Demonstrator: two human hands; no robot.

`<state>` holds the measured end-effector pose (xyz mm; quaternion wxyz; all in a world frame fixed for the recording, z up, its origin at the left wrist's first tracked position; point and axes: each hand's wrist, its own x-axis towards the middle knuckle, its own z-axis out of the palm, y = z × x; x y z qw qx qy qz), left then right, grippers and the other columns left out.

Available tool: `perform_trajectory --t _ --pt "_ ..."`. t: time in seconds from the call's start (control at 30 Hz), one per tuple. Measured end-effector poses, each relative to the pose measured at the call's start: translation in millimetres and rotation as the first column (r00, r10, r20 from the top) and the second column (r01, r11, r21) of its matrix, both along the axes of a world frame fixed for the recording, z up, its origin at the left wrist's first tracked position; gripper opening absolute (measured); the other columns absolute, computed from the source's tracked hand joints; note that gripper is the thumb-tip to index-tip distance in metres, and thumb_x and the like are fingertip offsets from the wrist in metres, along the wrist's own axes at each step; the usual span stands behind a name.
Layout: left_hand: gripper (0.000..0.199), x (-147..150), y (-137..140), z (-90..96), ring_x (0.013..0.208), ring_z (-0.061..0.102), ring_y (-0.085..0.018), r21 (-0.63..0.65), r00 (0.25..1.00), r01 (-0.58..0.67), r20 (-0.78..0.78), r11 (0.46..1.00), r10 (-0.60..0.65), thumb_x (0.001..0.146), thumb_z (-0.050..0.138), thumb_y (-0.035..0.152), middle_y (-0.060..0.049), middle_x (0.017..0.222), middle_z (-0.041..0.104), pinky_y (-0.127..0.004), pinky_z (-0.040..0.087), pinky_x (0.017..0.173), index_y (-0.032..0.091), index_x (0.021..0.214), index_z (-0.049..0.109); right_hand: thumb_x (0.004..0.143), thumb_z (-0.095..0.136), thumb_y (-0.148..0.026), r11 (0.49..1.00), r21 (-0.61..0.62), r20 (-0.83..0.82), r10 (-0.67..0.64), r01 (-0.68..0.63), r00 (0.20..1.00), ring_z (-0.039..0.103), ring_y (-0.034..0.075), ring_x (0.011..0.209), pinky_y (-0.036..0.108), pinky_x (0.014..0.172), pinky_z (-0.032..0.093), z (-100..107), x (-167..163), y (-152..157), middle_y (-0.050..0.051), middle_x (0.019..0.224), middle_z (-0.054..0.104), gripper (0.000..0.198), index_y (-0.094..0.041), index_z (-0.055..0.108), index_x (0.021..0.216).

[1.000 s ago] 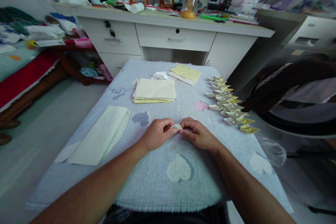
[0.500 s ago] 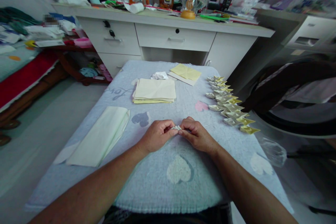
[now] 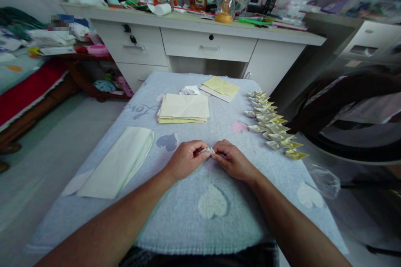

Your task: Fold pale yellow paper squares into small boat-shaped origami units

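Observation:
A small folded piece of pale paper [image 3: 207,150] is pinched between my two hands, above the middle of the cloth-covered table [image 3: 175,217]. My left hand [image 3: 187,157] grips its left part between thumb and fingers. At the right end, my right hand [image 3: 231,157] closes thumb and fingertips on it. Much of the paper is hidden by the fingers, so its full shape does not show. Off to the right stand rows of small folded paper boats [image 3: 272,123], white and yellow. Beyond my hands lies a stack of cream and yellow paper sheets [image 3: 184,106].
A folded pale sheet [image 3: 117,162] lies at the left. Behind the stack are a crumpled white tissue [image 3: 189,90] and yellow and white sheets [image 3: 222,86]. A cluttered desk [image 3: 209,48] borders the far edge; a front-loading washing machine [image 3: 360,46] stands at the right.
My left fingers have shifted slightly on the folded paper, and more of it shows between the hands. Both hands still hold it in nearly the same place.

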<state>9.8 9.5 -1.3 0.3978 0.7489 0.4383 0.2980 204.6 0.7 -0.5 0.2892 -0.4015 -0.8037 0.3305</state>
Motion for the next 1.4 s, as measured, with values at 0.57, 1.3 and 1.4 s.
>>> perform_trajectory --t 0.57,1.3,1.4 --pt "0.020 -0.8 2.9 -0.7 0.066 0.053 -0.013 0.051 0.998 0.046 -0.055 0.998 -0.043 0.087 0.050 0.028 0.003 0.067 0.058 -0.022 0.037 0.063 0.017 0.074 0.059 0.097 0.044 -0.035 0.989 0.148 0.102 -0.015 0.000 0.995 0.049 0.017 0.074 0.032 0.072 0.034 -2.6 -5.9 1.8 0.003 0.070 0.057 0.030 -0.019 0.058 0.076" --pt "0.018 -0.5 3.9 -5.9 0.057 0.049 -0.009 0.033 0.999 -0.044 -0.019 0.998 0.045 0.083 0.058 0.030 0.002 0.065 0.060 -0.020 0.036 0.055 0.015 0.076 0.066 0.090 0.055 -0.023 0.990 0.117 0.096 -0.086 0.074 0.992 0.048 0.018 0.080 0.033 0.076 0.034 -6.2 -2.8 2.7 0.002 0.077 0.058 0.011 -0.019 0.058 0.081" --pt "0.017 -0.1 3.6 -7.2 0.061 0.051 -0.010 0.054 0.999 -0.031 -0.037 0.998 0.033 0.083 0.057 0.028 0.002 0.066 0.061 -0.020 0.037 0.057 0.016 0.075 0.065 0.091 0.054 -0.026 0.990 0.123 0.100 -0.076 0.064 0.992 0.047 0.018 0.080 0.033 0.076 0.033 -7.0 -3.1 2.4 0.002 0.076 0.057 0.014 -0.019 0.057 0.080"
